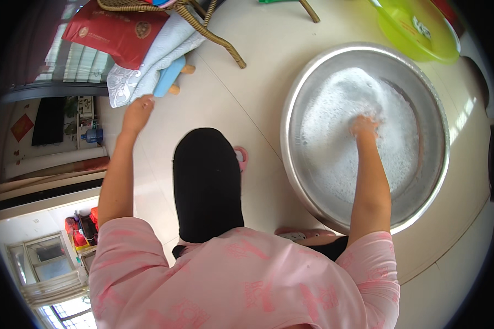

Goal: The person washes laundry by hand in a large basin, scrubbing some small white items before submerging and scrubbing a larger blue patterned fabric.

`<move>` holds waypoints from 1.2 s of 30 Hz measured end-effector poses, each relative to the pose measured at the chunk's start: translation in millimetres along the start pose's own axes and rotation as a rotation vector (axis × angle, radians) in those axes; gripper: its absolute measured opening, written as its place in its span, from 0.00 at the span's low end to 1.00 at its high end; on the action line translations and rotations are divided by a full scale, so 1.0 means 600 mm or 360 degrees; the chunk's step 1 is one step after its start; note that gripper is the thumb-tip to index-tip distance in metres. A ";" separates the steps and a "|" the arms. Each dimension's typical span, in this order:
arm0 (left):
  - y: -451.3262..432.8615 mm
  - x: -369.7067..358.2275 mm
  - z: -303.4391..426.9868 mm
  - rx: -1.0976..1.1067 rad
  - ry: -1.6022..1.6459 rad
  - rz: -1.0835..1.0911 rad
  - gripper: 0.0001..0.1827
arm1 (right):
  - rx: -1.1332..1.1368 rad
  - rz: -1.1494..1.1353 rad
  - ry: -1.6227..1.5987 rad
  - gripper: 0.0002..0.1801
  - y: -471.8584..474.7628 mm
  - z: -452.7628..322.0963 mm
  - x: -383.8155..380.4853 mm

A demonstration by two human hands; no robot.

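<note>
A large metal basin [290,119] stands on the floor to the right, holding foamy water [333,135]. My right hand [364,124] reaches down into the foam, slightly blurred, its fingers apart and the tips partly hidden by suds; no object shows in it. At the left, my left hand [139,111] has its fingers curled beside the lower edge of a pale blue patterned cloth [148,74]. Whether it grips the cloth is unclear. The cloth lies over a light blue stool [171,76] with wooden legs, and a red bag [115,33] rests on it.
A yellow-green plastic basin [420,37] sits beyond the metal one at the upper right. A woven rattan chair [218,39] stands near the stool. My knee in black cloth [208,185] is between my arms, with a pink slipper [241,158] beside it.
</note>
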State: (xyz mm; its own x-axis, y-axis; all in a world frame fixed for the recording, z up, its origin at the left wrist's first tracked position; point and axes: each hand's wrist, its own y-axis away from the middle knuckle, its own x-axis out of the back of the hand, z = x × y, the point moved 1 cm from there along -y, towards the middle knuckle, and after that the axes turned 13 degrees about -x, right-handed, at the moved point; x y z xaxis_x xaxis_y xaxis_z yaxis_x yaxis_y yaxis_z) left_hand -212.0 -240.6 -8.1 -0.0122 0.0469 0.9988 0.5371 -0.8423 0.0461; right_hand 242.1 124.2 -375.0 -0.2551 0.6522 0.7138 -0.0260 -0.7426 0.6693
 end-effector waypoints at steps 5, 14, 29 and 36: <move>0.059 -0.104 -0.146 0.0374 0.0059 0.0243 0.46 | 0.0244 0.0220 -0.0190 0.47 0.000 0.052 -0.044; -0.280 0.030 -0.203 0.0106 0.0492 0.1363 0.54 | -0.0028 0.0109 -0.0263 0.48 0.091 0.138 -0.112; 0.181 0.292 -0.657 0.1401 -0.0132 0.2192 0.35 | -0.0233 -0.0052 -0.0239 0.56 0.091 0.114 -0.094; 0.352 0.164 -0.810 0.2093 -0.0103 0.1752 0.59 | -0.0200 -0.0140 -0.0361 0.56 0.056 0.082 -0.130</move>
State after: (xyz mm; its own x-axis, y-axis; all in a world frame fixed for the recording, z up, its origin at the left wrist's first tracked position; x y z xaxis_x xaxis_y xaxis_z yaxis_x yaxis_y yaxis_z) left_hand -509.6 -674.6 107.2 0.8227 -0.1597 0.5456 0.5474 0.4818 -0.6843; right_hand 308.4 55.8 -397.8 -0.0238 0.7221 0.6914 -0.1618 -0.6853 0.7101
